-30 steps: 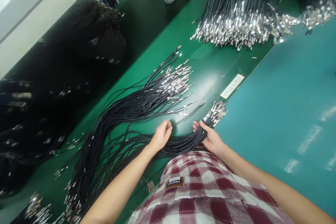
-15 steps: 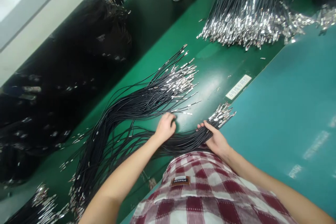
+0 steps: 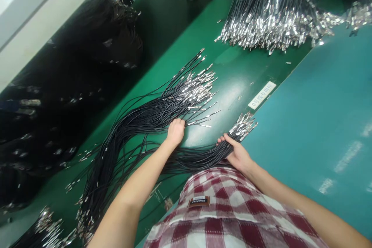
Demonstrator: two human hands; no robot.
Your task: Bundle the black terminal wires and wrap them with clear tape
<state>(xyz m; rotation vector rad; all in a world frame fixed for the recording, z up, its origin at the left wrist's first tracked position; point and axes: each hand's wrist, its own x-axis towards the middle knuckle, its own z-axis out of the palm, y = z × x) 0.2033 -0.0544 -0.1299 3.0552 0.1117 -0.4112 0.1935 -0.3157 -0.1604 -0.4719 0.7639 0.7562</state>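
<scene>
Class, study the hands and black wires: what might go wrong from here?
1. The left hand is at the edge of the loose bundle, where some wires splay unevenly; one might snag.
2. The right hand holds the other bundle near its metal tips; a slackened grip could let them fan out.

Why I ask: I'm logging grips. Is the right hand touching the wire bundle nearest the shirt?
Touching: the head view shows the right hand around the bundle, thumb across it, near its metal tips.
</scene>
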